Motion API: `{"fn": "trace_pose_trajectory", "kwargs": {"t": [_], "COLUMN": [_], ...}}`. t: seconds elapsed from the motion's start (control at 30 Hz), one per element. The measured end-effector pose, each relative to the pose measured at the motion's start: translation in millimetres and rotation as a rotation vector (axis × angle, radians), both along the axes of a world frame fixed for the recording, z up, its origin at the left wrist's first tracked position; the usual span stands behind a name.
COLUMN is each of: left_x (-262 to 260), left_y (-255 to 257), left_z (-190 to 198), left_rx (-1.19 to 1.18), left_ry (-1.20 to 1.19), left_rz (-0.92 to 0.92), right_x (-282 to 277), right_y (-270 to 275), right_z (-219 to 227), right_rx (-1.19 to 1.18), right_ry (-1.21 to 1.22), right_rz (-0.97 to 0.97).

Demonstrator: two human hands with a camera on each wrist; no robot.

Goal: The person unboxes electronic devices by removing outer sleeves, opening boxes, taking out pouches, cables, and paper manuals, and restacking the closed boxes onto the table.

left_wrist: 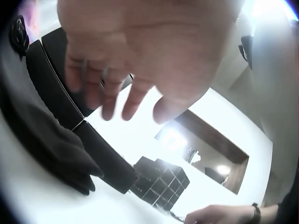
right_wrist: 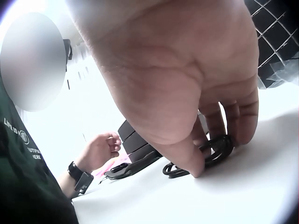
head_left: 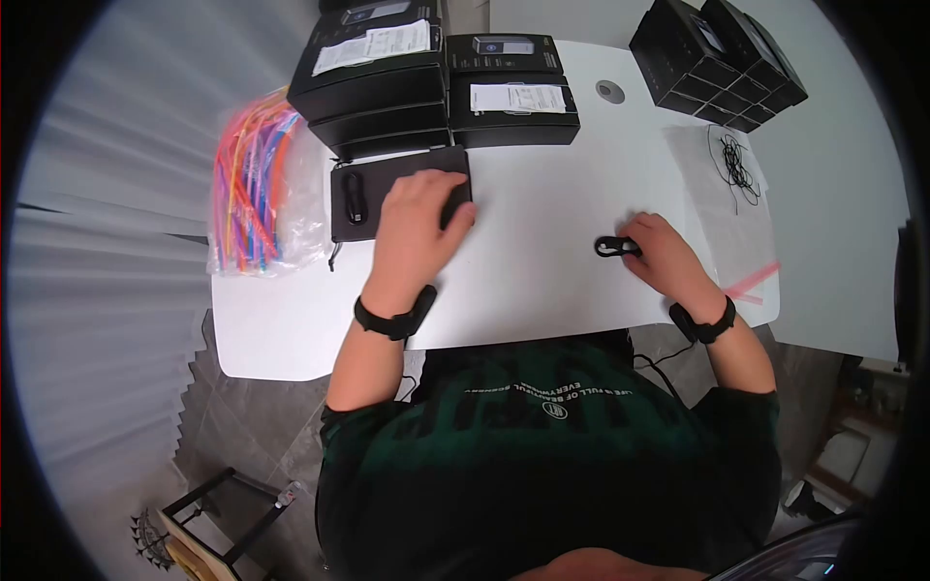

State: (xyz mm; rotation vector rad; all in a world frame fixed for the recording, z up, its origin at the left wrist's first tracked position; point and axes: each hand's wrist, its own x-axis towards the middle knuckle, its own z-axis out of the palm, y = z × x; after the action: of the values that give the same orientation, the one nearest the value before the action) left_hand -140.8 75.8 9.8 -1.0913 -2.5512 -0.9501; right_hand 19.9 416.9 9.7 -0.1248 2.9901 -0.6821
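My left hand [head_left: 417,218] hovers over a flat black drawstring pouch [head_left: 412,162], its fingers relaxed and nothing in its grasp. In the left wrist view the palm [left_wrist: 145,42] faces the camera with the fingers spread a little. A small bundled black cable [head_left: 355,198] lies on the left part of the pouch. At the right of the table, my right hand [head_left: 666,259] pinches a coiled black cable [head_left: 608,247] between thumb and fingers. The right wrist view shows this coil [right_wrist: 219,151] low at the white tabletop, partly hidden behind the thumb.
Stacked black boxes [head_left: 378,92] with white papers stand behind the pouch, more boxes [head_left: 717,63] at the back right. Colourful strips in a clear bag [head_left: 257,194] lie at the left. Thin black wire [head_left: 738,169] and pink strips [head_left: 754,283] lie on the right.
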Motion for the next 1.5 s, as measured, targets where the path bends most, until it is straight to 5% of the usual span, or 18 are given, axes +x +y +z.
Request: {"fn": "trace_pose_trajectory", "kwargs": {"t": [0.13, 0.23, 0.4, 0.53, 0.9, 0.93, 1.0, 1.07, 1.17, 1.27, 1.37, 1.5], "left_x": [9.9, 5.0, -2.4, -6.6, -3.0, -3.1, -3.0, -4.2, -2.9, -2.6, -2.5, -2.7], "left_y": [1.0, -6.2, -10.5, -11.1, -10.5, -10.8, -10.8, -11.7, -10.6, -11.3, -11.6, -12.6], "left_z": [-22.0, -26.6, -26.1, -31.4, -22.5, -22.0, -23.5, -26.7, -24.1, -27.1, -25.4, -24.7], "left_rx": [-0.201, -0.311, -0.218, -0.236, -0.250, -0.257, -0.247, -0.283, -0.282, -0.280, -0.293, -0.302], "left_ry": [0.072, -0.098, -0.195, -0.149, -0.177, -0.184, -0.181, -0.184, -0.185, -0.167, -0.192, -0.197], "left_rz": [0.068, 0.028, 0.008, 0.002, -0.027, -0.013, -0.017, -0.005, 0.001, 0.008, 0.000, -0.002], "right_x": [-48.9, -94.9, -136.6, -147.5, -123.6, -123.4, -117.5, -117.1, -134.0, -147.8, -147.0, -157.0], "right_y": [-29.9, -54.9, -92.1, -113.2, -124.7, -114.7, -84.9, -37.7, 83.2, 221.0, 253.2, 258.7], "right_z": [-4.1, -6.6, -21.1, -42.0, -21.8, -17.1, -6.0, 32.5, 108.1, 133.6, 130.4, 96.0], "right_rx": [0.122, 0.134, -0.598, -0.750, -0.668, -0.659, -0.407, -0.450, 0.223, 0.494, 0.483, 0.465], "right_ry": [0.145, -0.043, -0.331, -0.262, -0.073, -0.056, 0.362, 0.478, 0.925, 0.875, 0.627, 0.590], "right_rz": [0.112, 0.054, -0.185, -0.235, -0.149, -0.154, 0.037, -0.164, -0.399, -0.956, -1.073, -1.056]}}
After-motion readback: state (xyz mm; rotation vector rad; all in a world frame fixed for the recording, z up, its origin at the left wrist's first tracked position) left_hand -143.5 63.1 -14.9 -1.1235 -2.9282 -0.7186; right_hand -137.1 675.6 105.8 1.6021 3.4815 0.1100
